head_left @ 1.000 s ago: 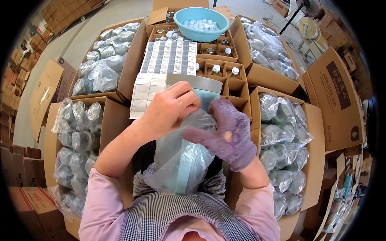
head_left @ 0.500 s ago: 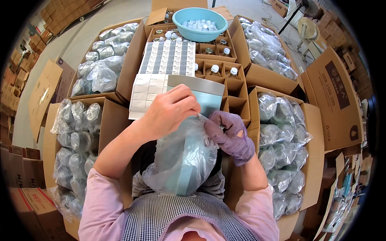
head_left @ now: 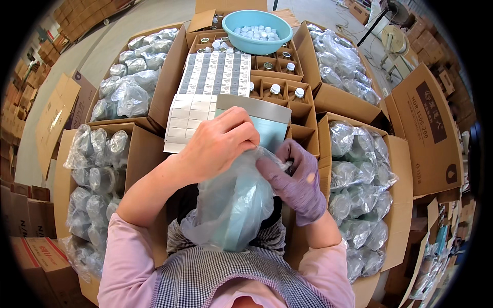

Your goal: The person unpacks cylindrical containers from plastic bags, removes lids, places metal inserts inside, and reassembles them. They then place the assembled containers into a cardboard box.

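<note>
A clear plastic bag [head_left: 210, 205] hangs over my lap, with something light blue showing through it. My left hand [head_left: 221, 138] is bare and pinches the bag's upper edge between thumb and fingers. On the other side of the mouth, my right hand [head_left: 294, 179], in a purple glove with a worn hole, grips the edge between thumb and curled fingers. Behind the hands lies a light blue flat piece [head_left: 272, 131] with a grey band along its far end. Whether it joins the blue inside the bag is hidden by my hands.
Sheets of labels [head_left: 218, 74] lie ahead on a divided carton of bottles with white caps [head_left: 275, 90]. A blue basin [head_left: 257, 45] of white caps stands beyond. Open cartons of plastic-wrapped bottles [head_left: 102, 179] flank me on both sides, with others [head_left: 359, 174] close by my right arm.
The gloved right hand has turned and its fingers have straightened a little at the bag's mouth. My left hand has shifted slightly to the right, still pinching the edge.
</note>
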Motion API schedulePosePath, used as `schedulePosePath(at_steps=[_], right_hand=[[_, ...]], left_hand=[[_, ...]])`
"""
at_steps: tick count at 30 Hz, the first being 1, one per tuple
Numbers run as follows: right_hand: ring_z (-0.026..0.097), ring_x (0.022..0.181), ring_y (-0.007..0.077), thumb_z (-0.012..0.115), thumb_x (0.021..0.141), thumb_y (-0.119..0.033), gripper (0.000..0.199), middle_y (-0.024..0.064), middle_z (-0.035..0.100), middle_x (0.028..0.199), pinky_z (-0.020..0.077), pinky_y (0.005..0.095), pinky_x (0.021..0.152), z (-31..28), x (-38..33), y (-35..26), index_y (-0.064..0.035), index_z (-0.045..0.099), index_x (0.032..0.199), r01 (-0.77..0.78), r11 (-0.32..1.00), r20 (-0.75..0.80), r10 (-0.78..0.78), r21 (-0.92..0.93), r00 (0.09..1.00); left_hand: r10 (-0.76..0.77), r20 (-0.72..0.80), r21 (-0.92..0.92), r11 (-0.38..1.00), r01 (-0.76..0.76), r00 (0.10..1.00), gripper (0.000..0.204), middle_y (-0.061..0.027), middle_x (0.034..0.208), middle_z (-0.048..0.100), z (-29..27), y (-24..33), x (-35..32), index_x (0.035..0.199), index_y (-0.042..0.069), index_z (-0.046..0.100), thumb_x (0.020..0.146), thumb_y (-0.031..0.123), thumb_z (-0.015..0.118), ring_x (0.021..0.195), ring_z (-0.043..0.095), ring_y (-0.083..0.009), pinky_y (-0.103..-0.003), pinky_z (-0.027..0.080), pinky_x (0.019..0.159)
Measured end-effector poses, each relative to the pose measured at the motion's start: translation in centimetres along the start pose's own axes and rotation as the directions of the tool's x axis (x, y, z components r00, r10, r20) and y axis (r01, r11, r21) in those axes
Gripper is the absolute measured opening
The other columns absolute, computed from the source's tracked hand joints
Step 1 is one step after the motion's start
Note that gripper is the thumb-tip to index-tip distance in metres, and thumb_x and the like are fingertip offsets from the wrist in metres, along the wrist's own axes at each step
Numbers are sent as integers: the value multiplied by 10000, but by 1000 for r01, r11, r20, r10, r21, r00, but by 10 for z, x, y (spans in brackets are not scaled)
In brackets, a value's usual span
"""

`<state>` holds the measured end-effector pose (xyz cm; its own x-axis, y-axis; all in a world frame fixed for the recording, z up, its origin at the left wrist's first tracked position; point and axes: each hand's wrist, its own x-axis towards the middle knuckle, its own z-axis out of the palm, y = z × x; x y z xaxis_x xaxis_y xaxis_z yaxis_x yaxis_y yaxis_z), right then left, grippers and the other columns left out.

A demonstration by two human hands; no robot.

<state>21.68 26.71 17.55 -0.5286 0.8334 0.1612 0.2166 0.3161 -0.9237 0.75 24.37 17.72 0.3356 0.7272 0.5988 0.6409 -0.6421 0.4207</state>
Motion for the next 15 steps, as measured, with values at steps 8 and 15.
schedulePosePath(at_steps=[8,15], right_hand=[[492,487,162,801,794,-282,384,80,480,556,418,299,487,13,6,14,-8,541,725,181,952,78,-167,-247,983],[446,497,34,732,846,-242,259,-37,501,596,345,237,464,-5,8,6,-18,622,777,-170,956,293,96,239,951]], left_hand=[[-47,170,34,999,42,984,134,-89,886,547,-10,11,12,889,26,540,827,4,656,820,564,-276,-365,468,700],[-17,304,-95,994,48,952,120,-73,851,550,-17,0,15,890,38,536,840,-1,637,856,559,-274,-366,473,722]])
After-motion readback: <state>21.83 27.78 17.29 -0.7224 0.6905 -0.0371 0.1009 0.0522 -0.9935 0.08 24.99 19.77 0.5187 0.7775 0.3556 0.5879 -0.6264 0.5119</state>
